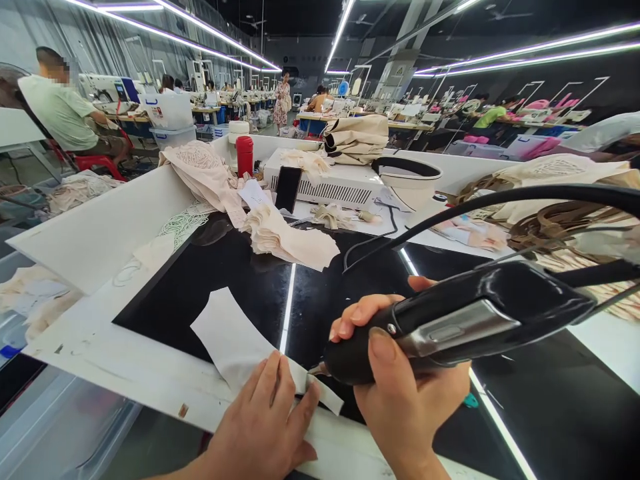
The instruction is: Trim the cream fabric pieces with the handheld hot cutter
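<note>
1. Right hand (415, 400) wraps a black handheld tool (465, 327): thumb on near side, fingertips curled over the far side. Palm hidden; wrist cut off at bottom edge.
2. Tool nose points at the white fabric piece (233, 337). Tip is small, partly lost against the cloth; can't tell if it touches. Rear cable exits frame right.
3. Left hand (267, 413) lies flat on the fabric piece, fingers extended and close together, thumb apart. Covers part of its lower edge; forearm cropped.
4. Fabric piece sits on the near edge of the black work surface (240, 273), overlapping the white border.
5. Teal object (471, 401) half hidden behind right hand; can't identify.
6. Clear bin (65, 427), lower left: cropped, contents unreadable.
7. Far-left bin (13, 327), blue latch, cropped: pale cloth scraps (37, 297) heaped at its top.
8. Stacked white bins (167, 113) by the seated person (65, 113): contents not legible.
</note>
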The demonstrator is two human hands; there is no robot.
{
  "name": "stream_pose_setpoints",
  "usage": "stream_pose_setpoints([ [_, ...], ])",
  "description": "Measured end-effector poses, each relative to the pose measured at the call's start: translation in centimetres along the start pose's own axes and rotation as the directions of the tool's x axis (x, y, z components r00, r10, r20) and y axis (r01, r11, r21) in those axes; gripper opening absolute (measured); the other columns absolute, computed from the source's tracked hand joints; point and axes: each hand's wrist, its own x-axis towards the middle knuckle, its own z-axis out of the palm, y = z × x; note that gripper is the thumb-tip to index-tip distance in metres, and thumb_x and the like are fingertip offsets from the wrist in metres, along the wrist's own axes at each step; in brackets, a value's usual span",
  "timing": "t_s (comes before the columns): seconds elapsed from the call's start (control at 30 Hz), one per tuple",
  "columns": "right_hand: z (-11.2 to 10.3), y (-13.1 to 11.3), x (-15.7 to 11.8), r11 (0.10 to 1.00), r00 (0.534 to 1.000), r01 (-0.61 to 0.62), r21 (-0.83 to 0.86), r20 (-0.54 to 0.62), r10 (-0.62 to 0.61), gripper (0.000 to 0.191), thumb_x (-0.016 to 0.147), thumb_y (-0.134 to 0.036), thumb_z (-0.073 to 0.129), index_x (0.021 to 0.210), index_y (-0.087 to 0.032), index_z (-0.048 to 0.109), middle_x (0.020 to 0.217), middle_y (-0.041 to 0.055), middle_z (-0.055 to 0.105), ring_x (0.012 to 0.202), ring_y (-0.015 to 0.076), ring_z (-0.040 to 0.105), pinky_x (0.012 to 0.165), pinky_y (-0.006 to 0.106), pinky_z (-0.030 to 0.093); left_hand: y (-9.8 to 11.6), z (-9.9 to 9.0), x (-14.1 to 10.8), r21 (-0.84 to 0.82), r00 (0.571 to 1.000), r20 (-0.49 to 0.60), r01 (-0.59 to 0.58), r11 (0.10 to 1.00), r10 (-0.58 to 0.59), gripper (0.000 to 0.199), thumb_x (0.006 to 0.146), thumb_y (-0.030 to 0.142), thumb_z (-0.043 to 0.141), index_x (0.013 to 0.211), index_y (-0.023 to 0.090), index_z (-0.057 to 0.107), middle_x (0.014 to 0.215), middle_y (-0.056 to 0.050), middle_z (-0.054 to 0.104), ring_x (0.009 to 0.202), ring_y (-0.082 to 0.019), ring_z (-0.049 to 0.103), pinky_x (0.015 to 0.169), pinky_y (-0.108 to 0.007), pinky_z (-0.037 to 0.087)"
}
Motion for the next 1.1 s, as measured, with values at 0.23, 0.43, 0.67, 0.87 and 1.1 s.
stream_pose_setpoints([
  [0.23,1.0,0.5,0.2,0.998,1.000,0.009,0.061,0.005,-0.010,0.045,0.087,-0.028,0.077,0.126,-0.029,0.055,0.081,-0.0031,0.066,0.059,0.0159,0.063,0.053,0.033,0.056,-0.4,0.2,-0.3,-0.010,0.999,0.019,-0.025,1.000,0.025,0.087,0.082,0.072,0.073,0.146,0.018,0.047,0.126,-0.023,0.070,0.117,-0.037,0.069,0.093,-0.043,0.059],
  [0.43,1.4,0.5,0.2,1.000,1.000,0.019,0.006,0.024,-0.019,0.038,0.090,-0.026,0.073,0.124,-0.028,0.055,0.079,-0.0033,0.064,0.057,0.0148,0.062,0.052,0.031,0.056,-0.9,0.5,-0.9,-0.027,0.999,-0.014,-0.047,0.999,0.046,0.078,0.088,0.069,0.068,0.145,0.019,0.049,0.128,-0.022,0.068,0.120,-0.038,0.067,0.095,-0.045,0.058],
  [0.67,1.1,0.1,-0.5,0.999,0.999,-0.001,0.050,0.032,-0.001,0.046,0.090,-0.025,0.076,0.129,-0.030,0.053,0.083,-0.0027,0.066,0.061,0.0144,0.064,0.053,0.030,0.056,-3.1,-1.9,-0.6,-0.198,0.999,-0.031,-0.039,0.979,0.034,0.051,0.102,0.050,0.060,0.138,0.013,0.056,0.130,-0.016,0.070,0.121,-0.028,0.068,0.097,-0.036,0.061],
  [0.87,1.3,-0.3,-0.9,0.999,1.000,0.003,0.038,0.006,-0.003,0.045,0.088,-0.029,0.079,0.126,-0.030,0.054,0.081,-0.0024,0.065,0.061,0.0159,0.063,0.055,0.032,0.056,-3.4,-3.2,0.0,-0.251,1.000,-0.017,0.003,0.968,-0.008,0.043,0.102,0.045,0.061,0.130,0.012,0.061,0.124,-0.015,0.071,0.112,-0.026,0.071,0.090,-0.034,0.064],
  [1.1,1.0,-0.6,-1.0,0.999,0.999,-0.037,0.016,0.007,0.037,0.047,0.087,-0.030,0.080,0.127,-0.031,0.055,0.079,-0.0020,0.064,0.062,0.0172,0.061,0.055,0.034,0.056,-3.5,-3.2,0.1,-0.250,1.000,-0.029,-0.013,0.968,0.006,0.042,0.098,0.046,0.068,0.127,0.016,0.062,0.124,-0.013,0.071,0.119,-0.027,0.068,0.103,-0.038,0.058],
])
